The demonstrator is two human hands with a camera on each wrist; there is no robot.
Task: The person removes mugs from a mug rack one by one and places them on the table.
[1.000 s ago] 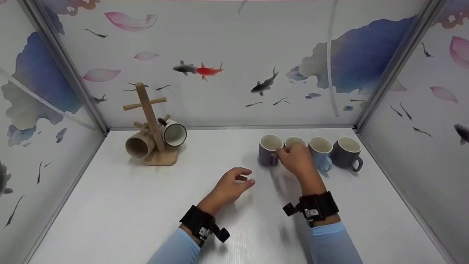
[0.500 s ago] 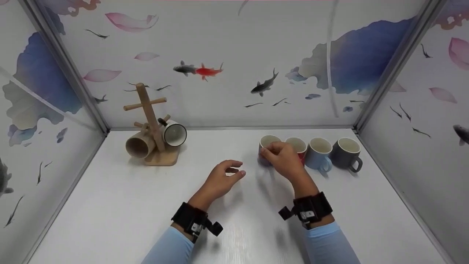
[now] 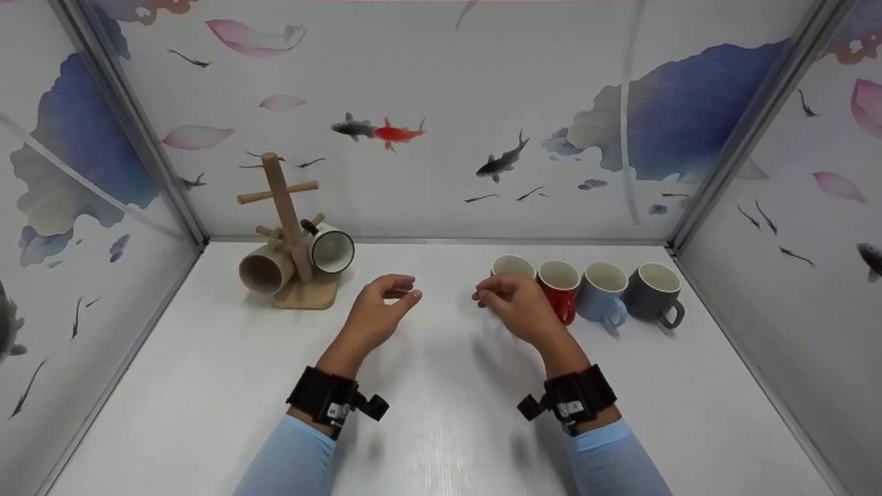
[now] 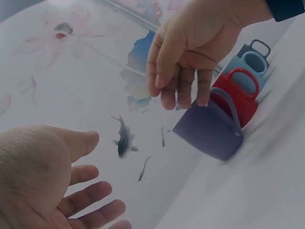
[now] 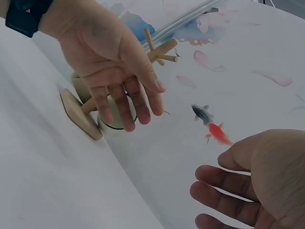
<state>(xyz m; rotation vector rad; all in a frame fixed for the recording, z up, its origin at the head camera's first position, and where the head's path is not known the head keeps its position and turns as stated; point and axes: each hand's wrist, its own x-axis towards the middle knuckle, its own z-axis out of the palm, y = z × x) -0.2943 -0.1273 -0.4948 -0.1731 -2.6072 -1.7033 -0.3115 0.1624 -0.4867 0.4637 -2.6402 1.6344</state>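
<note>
Tabletop (image 3: 441, 441), right grip (image 3: 518, 306) near purple mug (image 4: 207, 132)

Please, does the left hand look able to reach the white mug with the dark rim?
Probably yes: the left hand holds nothing, and in the head view no object stands between it and the white mug on the wooden rack.

- Pale blue sleeves (image 3: 289, 456), plain and snug
- Broad black wristbands (image 3: 584, 397), one per arm
- Small black block (image 3: 375, 408) jutting from each
- Whitish, dark-marked patch (image 3: 337, 411) on each band
</note>
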